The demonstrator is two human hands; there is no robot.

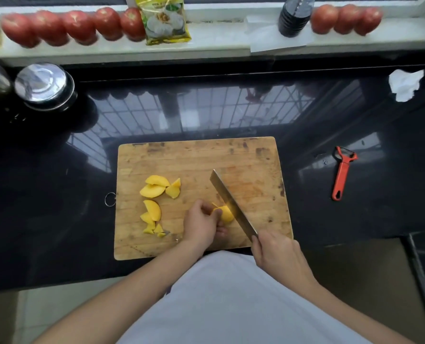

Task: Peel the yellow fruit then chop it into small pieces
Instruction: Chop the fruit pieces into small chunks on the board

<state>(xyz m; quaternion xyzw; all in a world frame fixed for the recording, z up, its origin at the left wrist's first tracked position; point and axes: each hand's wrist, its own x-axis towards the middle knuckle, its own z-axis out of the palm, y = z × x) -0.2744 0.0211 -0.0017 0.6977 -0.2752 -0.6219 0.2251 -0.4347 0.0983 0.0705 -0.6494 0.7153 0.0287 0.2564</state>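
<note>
A wooden cutting board lies on the black counter. My left hand grips a peeled yellow fruit chunk near the board's front middle. My right hand holds the handle of a broad cleaver, whose blade rests against the right side of that chunk. Several cut yellow slices and smaller pieces lie on the board's left part.
An orange peeler lies on the counter right of the board. A steel lidded pot stands at back left, a crumpled tissue at back right. Tomatoes, a yellow packet and a dark bottle line the sill.
</note>
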